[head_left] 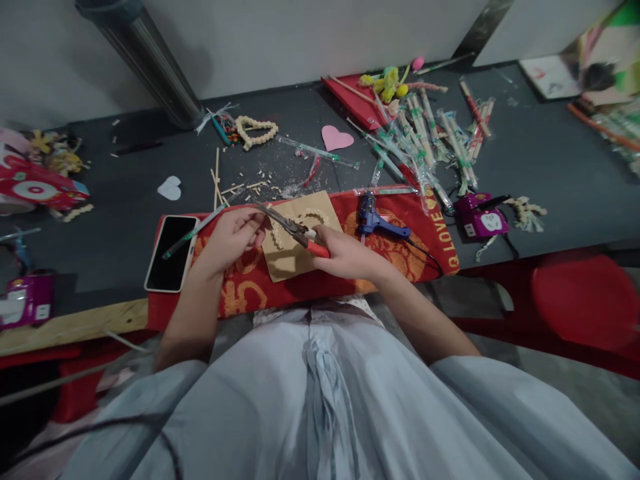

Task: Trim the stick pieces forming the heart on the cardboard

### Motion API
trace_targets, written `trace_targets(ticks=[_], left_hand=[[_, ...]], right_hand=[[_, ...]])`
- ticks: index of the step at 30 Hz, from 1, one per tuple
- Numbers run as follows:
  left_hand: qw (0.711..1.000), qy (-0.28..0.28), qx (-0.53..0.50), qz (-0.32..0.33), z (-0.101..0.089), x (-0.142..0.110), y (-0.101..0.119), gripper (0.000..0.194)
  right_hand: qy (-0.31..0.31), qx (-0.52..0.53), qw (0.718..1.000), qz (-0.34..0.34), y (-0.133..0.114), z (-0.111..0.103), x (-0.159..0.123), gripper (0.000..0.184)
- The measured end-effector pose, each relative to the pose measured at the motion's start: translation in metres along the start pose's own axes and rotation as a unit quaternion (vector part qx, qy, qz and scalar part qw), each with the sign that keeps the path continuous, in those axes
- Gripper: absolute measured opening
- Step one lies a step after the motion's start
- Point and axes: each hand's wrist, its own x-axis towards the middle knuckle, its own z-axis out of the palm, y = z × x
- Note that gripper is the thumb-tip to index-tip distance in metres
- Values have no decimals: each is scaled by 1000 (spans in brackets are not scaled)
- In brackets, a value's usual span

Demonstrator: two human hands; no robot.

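My right hand (345, 255) is closed round the red handles of a pair of pliers (293, 229), whose metal jaws point left over a tan cardboard piece (290, 257). A heart outline of small wooden bits (314, 215) lies on that cardboard. My left hand (234, 235) is curled at the plier tips, pinching something thin that I cannot make out. The cardboard rests on a red and gold cloth (415, 243) at the near edge of the dark table (550, 153).
A phone (171, 252) lies left of my left hand, a blue glue gun (376, 221) right of the cardboard. Wrapped chopsticks (425, 140), a pink paper heart (336, 138), a white paper heart (170, 188), a finished stick heart (256, 131) and a purple device (481, 217) sit farther back. Red stool (583, 300) at right.
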Motion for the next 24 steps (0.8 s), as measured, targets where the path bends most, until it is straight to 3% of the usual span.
trace_targets(ticks=[10, 24], left_hand=[[1000, 14, -13, -13, 7, 3, -6, 31], [993, -46, -102, -43, -1, 5, -10, 34]], right_hand=[[7, -29, 996, 85, -12, 11, 1, 21], [-30, -21, 998, 42, 1, -1, 0, 19]])
